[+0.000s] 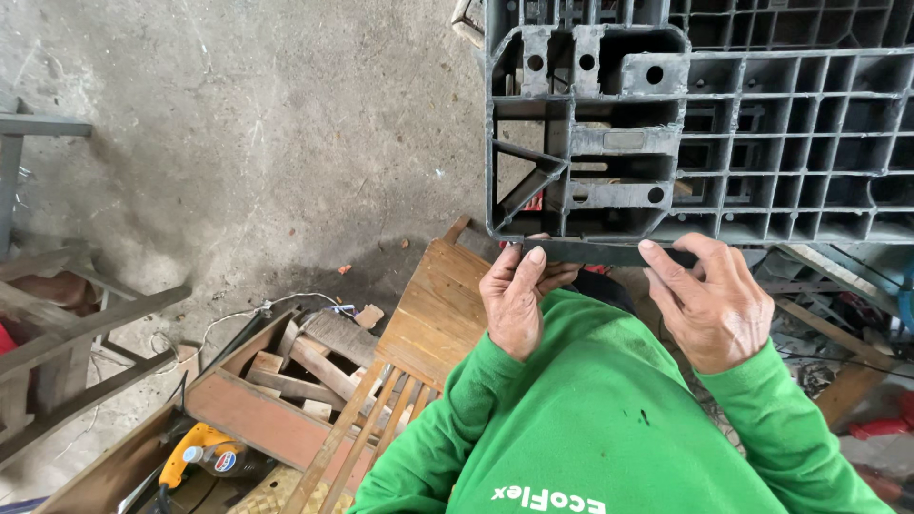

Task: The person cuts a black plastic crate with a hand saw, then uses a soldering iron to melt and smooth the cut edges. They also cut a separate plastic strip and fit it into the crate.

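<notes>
A large grey plastic pallet [705,114] with a grid of ribs stands in front of me, its corner block facing the camera. Along its lower edge lies a thin dark flat strip [600,253]. My left hand [519,297] pinches the strip's left end, thumb on top, right under the pallet's corner. My right hand [712,303] grips the strip's right part, fingers laid over it. Both arms wear green long sleeves [590,419].
A slatted wooden chair [428,324] sits below my left hand. Wooden offcuts in a frame [286,371], a yellow power drill [195,449] and a bottle [227,463] lie lower left. A wooden frame [67,328] stands at the left on the concrete floor [267,124].
</notes>
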